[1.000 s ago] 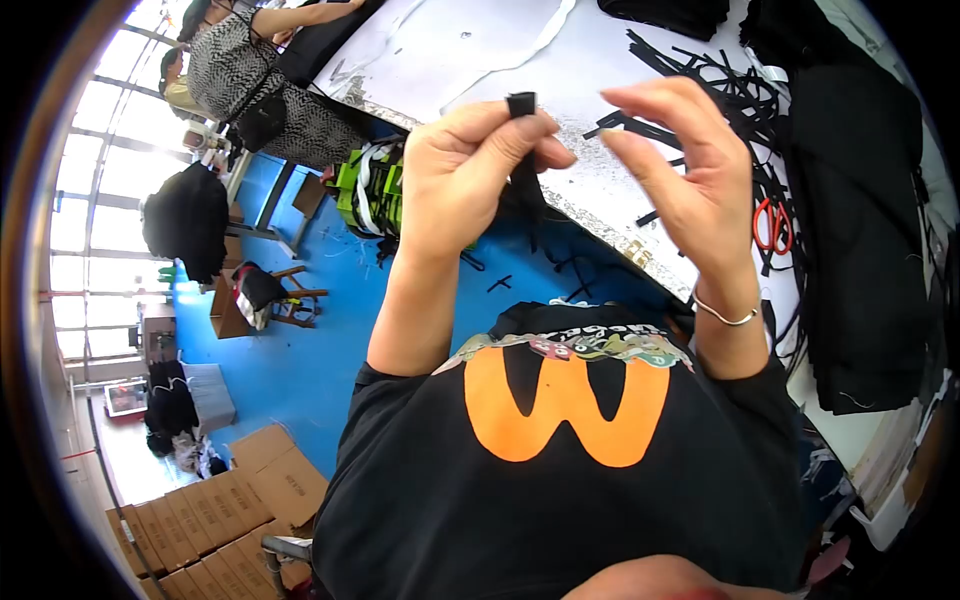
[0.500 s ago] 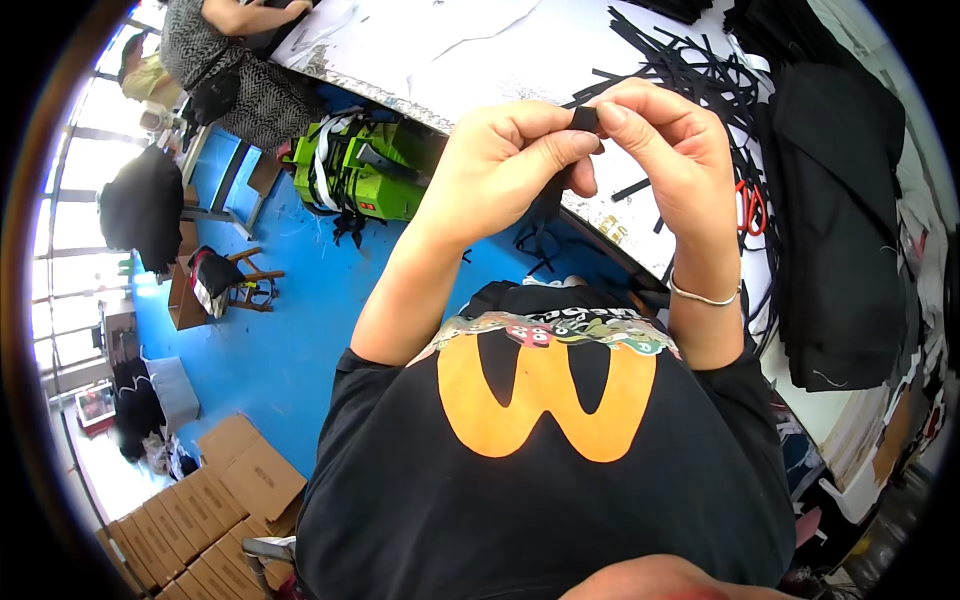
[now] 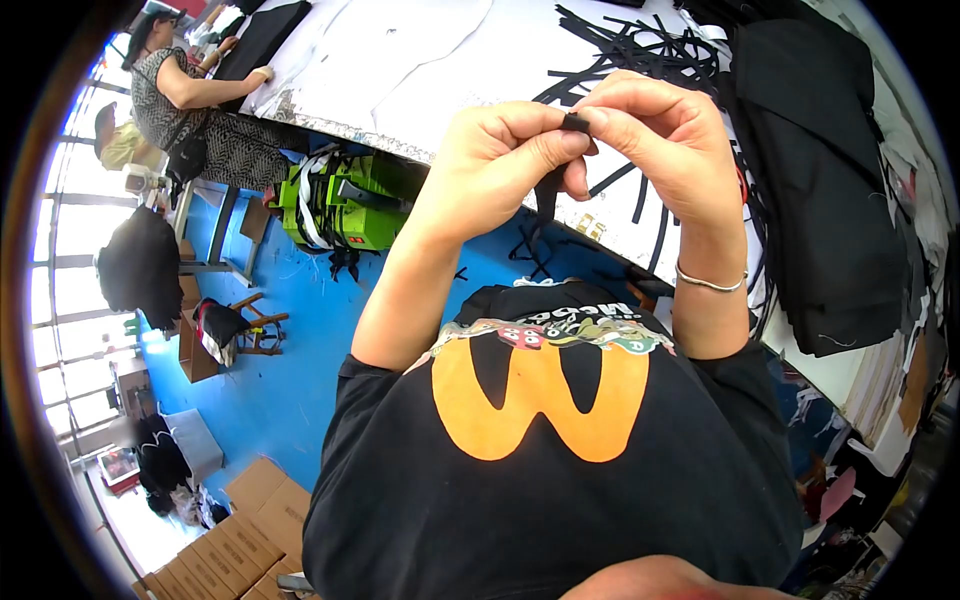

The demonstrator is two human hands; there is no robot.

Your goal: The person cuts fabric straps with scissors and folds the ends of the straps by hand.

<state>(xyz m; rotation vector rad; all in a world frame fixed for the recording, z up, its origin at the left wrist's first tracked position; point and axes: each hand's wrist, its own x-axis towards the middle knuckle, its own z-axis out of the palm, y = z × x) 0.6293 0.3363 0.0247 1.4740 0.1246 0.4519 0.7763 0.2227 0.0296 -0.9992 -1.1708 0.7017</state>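
Both my hands meet over the near edge of the white table, pinching a black fabric strap [image 3: 548,190]. My left hand [image 3: 500,165] is closed on it between thumb and forefinger, with a length of the strap hanging down below the fingers. My right hand [image 3: 665,140] pinches the small upper end, which looks folded between the fingertips. A tangle of narrow black strips [image 3: 640,55] lies on the table just beyond my hands. Small gold-coloured metal pieces [image 3: 590,227] lie near the table edge below them.
Stacked black fabric [image 3: 815,180] covers the table's right side; red scissor handles [image 3: 742,185] show partly behind my right wrist. A green box-like object [image 3: 365,200] stands at left under the table edge. Another person [image 3: 185,85] handles black cloth at the far left. Cardboard boxes [image 3: 215,555] sit lower left.
The view has shifted, bringing more of the other person into sight. My hands keep pinching the strap, and its end between my fingertips has turned slightly.
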